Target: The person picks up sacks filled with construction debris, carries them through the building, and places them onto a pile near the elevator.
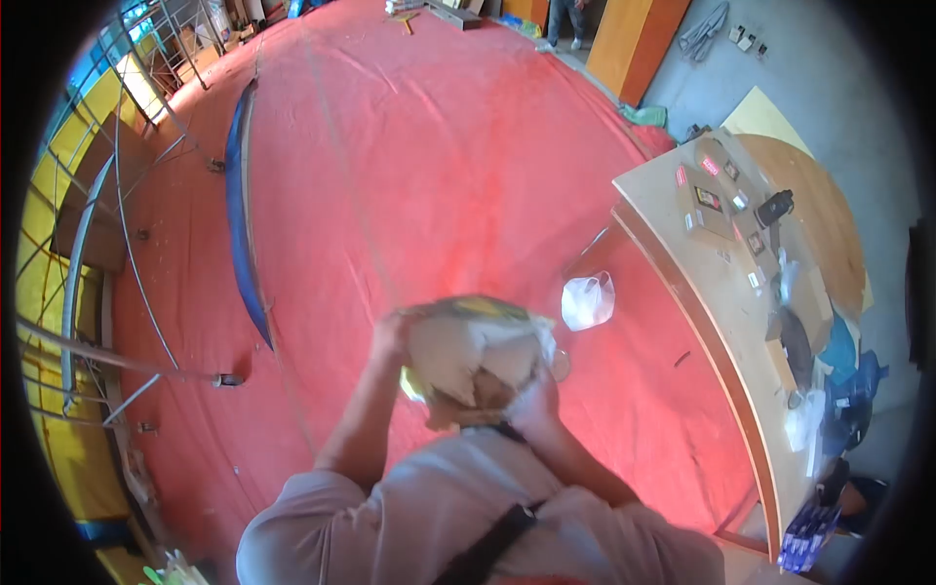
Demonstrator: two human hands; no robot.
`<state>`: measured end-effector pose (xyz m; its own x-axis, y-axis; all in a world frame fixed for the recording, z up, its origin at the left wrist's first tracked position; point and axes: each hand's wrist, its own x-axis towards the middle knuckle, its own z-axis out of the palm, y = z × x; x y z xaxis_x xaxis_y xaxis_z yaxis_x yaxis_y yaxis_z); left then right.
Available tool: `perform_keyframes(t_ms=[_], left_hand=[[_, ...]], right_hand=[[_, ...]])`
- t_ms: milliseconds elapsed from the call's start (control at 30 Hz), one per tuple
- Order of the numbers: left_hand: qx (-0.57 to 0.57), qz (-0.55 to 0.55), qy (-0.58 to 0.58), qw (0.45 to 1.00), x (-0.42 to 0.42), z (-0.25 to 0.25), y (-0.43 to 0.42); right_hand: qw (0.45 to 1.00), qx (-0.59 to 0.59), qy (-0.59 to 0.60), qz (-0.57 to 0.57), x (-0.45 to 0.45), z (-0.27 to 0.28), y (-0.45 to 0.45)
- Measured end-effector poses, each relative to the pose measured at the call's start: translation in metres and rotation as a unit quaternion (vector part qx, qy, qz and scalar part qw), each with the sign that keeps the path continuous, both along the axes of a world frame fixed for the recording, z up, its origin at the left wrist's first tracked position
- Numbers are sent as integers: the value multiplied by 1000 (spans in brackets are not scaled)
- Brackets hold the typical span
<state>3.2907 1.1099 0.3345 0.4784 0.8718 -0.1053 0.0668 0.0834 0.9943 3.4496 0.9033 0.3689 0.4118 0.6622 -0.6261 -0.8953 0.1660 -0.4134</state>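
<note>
Holding up a crinkly brown bag [453, 356], left of the table [648, 187] and well apart from it. Grasping the brown bag's side away from the table with the left hand [390, 338]. Touching the side nearer the table with the right hand [536, 402]; too blurry to tell pinching fingers from resting ones. Probably holding it on two sides to stop it tipping. Bending both arms [356, 429] in front. Not touching the white plastic bag [588, 302] near the table.

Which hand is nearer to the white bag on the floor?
Right: the right hand sits below-left of the white bag in view; the left hand is farther left.
</note>
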Motion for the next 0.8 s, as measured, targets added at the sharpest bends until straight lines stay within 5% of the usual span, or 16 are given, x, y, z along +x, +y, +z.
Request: perform_keyframes(t_ms=[167,400,467,600,633,700,800], left_hand=[[-216,202,-29,955,84,43,133],[-127,184,15,975,225,54,319],[-188,164,5,968,292,74,365],[-222,87,-6,971,422,62,458],[-205,66,12,976,454,52,478],[49,-66,172,982,523,37,529],[102,-124,276,948,621,-21,591]], right_hand=[[996,-2,38,75,106,0,153],[992,-54,78,87,242,16,335],[994,-17,75,77,302,-13,384],[997,-32,75,0,403,35,459],[997,-40,71,-17,431,32,475],[996,-58,56,-47,498,20,511],[997,15,60,-55,609,-3,561]])
